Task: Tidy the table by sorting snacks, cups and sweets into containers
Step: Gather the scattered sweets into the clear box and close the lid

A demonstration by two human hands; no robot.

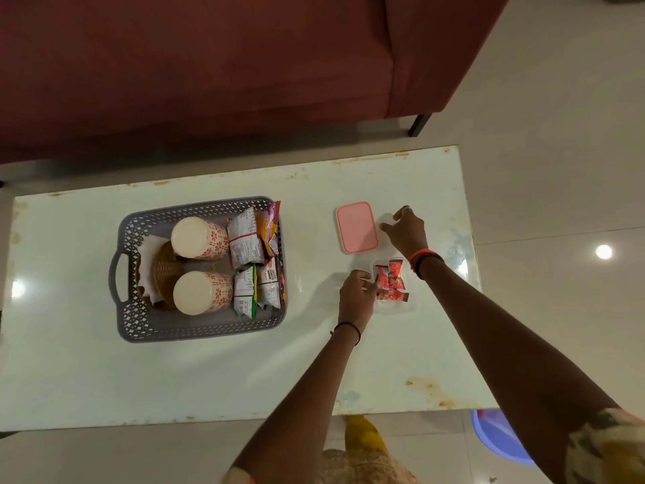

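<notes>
Room: pale tiled floor (pixel 558 134), a dark red sofa (pixel 209 64) beyond the table's far edge.
Table: white top (pixel 174 372) with rust-stained edges.
Basket: grey perforated basket (pixel 139 319) at left of centre, its long axis running left to right, a handle on its left end.
Cups: two patterned cups (pixel 199 237) lay on their sides in the basket, one behind the other, bases towards the camera, beside a woven coaster (pixel 164 270).
Snacks: several packets (pixel 244 244) stood in the basket's right half; one label read "SALTED PEANUTS", the rest too small to read.
Lid: pink lid (pixel 356 227) lay flat near the far right edge, long axis running front to back.
Box: clear box (pixel 394 309) just nearer than the lid, holding red-wrapped sweets (pixel 391 281); their print was unreadable.
Left hand: left hand (pixel 356 295) at the box's left side, fingers pinching a sweet.
Right hand: right hand (pixel 406 232) beside the lid's right edge, fingers spread and curled, gripping nothing.
</notes>
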